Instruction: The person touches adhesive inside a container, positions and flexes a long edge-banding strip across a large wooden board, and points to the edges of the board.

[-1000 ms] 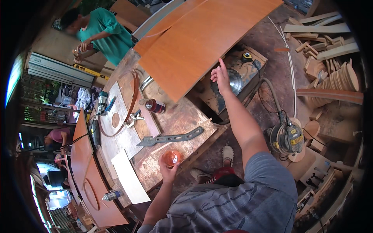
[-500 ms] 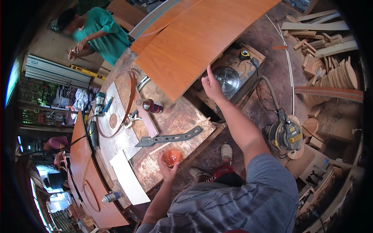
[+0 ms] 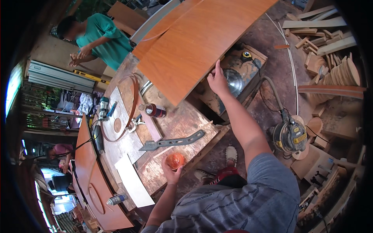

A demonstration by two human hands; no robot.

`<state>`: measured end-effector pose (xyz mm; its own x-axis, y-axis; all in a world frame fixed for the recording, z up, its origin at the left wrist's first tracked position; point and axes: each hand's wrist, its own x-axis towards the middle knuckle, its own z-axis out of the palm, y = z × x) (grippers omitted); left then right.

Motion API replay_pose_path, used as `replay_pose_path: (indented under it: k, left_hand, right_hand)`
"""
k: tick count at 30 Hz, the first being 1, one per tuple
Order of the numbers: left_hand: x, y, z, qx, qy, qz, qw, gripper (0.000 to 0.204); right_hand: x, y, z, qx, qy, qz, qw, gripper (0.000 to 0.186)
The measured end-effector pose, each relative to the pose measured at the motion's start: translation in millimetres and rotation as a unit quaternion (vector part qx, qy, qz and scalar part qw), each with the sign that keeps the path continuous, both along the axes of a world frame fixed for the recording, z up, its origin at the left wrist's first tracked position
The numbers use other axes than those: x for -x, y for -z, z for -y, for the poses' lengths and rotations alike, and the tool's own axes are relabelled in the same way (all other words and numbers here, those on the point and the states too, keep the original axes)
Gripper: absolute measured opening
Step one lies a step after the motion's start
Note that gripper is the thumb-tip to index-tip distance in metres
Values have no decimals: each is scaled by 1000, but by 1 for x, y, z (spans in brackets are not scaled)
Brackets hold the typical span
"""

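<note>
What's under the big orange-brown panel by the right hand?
Beside the edge of the orange-brown panel, a box-like saw unit shows, with a round blade and a yellow-and-black tape measure on top. Anything farther beneath is covered.

I'm in a wood shop, pretty messy tbh. Got a scuffed bench, a big panel, a saw blade and a heap of offcuts.

the orange panel runs off the top edge; the right hand partly hides the saw blade
</note>
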<state>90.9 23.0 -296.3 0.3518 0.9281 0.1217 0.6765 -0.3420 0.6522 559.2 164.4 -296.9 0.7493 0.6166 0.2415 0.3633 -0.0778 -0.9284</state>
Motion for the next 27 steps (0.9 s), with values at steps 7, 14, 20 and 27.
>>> replay_pose_path:
  k: [7,14,20,27]
  left_hand:
    - [-3,-3,2,8,-15,2,1000,90]
    - [-3,-3,2,9,-20,0,1000,88]
    - [-5,-3,3,14,-23,-2,1000,88]
    - [-2,0,2,13,-22,9,1000,88]
  right_hand:
    - [6,-9,25,126,-16,164,978,62]
    - [-16,-14,16,27,29,56,998,64]
    - [-9,2,0,-19,-7,-16,1000,78]
    - [25,10,16,-59,-48,5,997,68]
